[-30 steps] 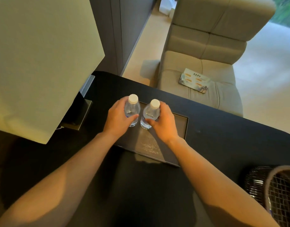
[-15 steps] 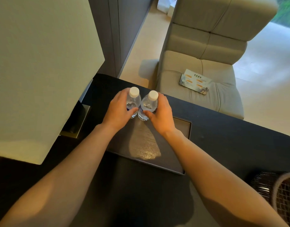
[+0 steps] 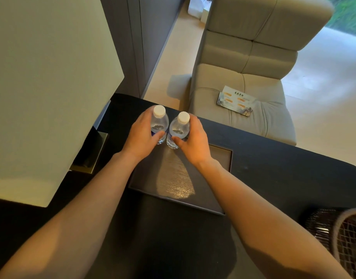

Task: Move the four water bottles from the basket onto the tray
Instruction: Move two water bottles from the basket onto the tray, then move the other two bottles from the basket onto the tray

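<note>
Two clear water bottles with white caps stand upright side by side at the far left corner of the dark rectangular tray [image 3: 221, 158]. My left hand [image 3: 142, 135] is wrapped around the left bottle [image 3: 159, 121]. My right hand [image 3: 193, 140] grips the right bottle [image 3: 180, 127]. The two bottles nearly touch each other. The wire basket [image 3: 340, 236] sits at the lower right edge of the view, and its inside is mostly cut off.
A large lampshade [image 3: 46, 87] fills the left side, its metal base [image 3: 92, 154] just left of the tray. The dark table [image 3: 283, 168] ends behind the bottles. Beyond it stands a beige armchair [image 3: 253, 77] with a leaflet [image 3: 235, 100] on its seat.
Both hands have carried the two bottles farther back along the tray, toward its far left corner. The basket has slid further out of view at the right.
</note>
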Tool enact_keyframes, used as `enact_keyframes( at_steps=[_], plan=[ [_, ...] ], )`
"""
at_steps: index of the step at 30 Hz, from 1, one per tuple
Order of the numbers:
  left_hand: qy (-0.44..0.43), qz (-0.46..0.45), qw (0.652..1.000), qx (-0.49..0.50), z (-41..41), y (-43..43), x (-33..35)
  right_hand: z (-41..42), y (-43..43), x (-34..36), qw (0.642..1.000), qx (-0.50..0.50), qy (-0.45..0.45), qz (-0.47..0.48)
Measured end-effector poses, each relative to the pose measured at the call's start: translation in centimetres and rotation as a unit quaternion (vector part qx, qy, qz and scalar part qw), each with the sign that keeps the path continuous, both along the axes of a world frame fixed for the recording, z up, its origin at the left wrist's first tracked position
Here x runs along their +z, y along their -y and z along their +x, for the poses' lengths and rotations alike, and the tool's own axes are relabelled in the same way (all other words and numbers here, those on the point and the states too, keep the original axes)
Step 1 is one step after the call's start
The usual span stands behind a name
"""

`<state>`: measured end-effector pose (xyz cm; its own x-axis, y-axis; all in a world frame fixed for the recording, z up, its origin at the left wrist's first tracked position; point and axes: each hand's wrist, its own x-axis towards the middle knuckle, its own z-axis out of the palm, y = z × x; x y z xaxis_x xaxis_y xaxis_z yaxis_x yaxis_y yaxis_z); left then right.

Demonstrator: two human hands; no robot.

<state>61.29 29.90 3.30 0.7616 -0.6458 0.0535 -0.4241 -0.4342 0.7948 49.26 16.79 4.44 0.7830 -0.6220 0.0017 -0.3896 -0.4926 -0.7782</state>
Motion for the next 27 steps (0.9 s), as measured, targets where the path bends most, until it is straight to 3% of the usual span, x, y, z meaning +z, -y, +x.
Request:
enact_keyframes(
  at_steps=[10, 17, 21, 27],
  plan=[
    [-0.039, 0.053, 0.996, 0.063, -2.5, -0.6, 0.1, -3.4, 0.0, 0.5, 0.997, -0.003, -0.072, -0.008],
    [-0.036, 0.158, 0.981, 0.103, -11.2, -2.2, 1.0, -11.6, -0.4, 0.8, 0.988, 0.005, -0.138, -0.074],
    [-0.002, 0.236, 0.969, 0.068, -18.2, -2.7, 1.7, -18.4, -0.9, 1.3, 0.981, 0.012, -0.167, -0.095],
    [0.049, 0.273, 0.961, -0.018, -29.3, -2.6, 2.7, -30.3, 0.0, 2.7, 0.97, 0.024, -0.208, -0.124]
  ],
)
